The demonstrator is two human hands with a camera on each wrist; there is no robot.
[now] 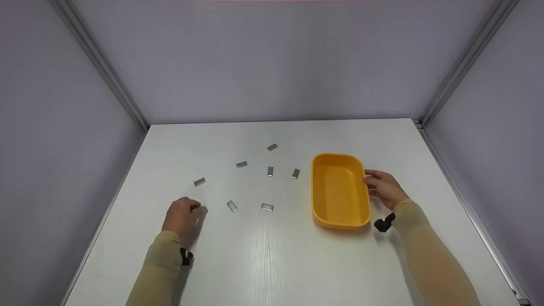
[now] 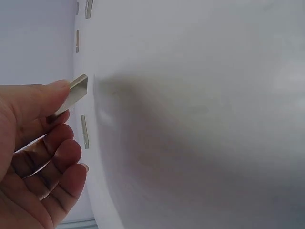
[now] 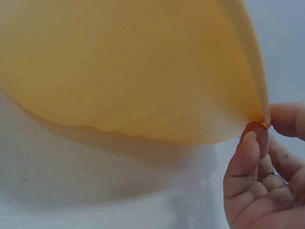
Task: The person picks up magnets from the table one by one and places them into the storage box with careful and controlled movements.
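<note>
Head view is filled mostly by the white table (image 1: 272, 255), on which everything else is placed. Next in size is the yellow tray (image 1: 340, 191), taken here as the landmark; its inside is bare. Its right rim is pinched by the right hand (image 1: 384, 189), the thumb and a fingertip being closed on the thin edge, as is confirmed at the right wrist, where the tray's underside (image 3: 133, 71) is seen lifted a little off the table on that side. Well to the left of the tray, the left hand (image 1: 182, 216) is lowered to the table, and a small metal plate (image 2: 76, 91) is pinched between its thumb and fingertips, one end sticking out beyond them; the remaining fingers are loosely curled below it. Seven more loose metal plates (image 1: 267, 207) are scattered between that hand and the tray, the nearest to the tray lying just beside its left wall (image 1: 296, 173).

The grip on the plate is judged shallow: since only one end is held, the plate could be dropped if it were swung quickly. The tray, held by one thin edge, could be tipped or slid.
</note>
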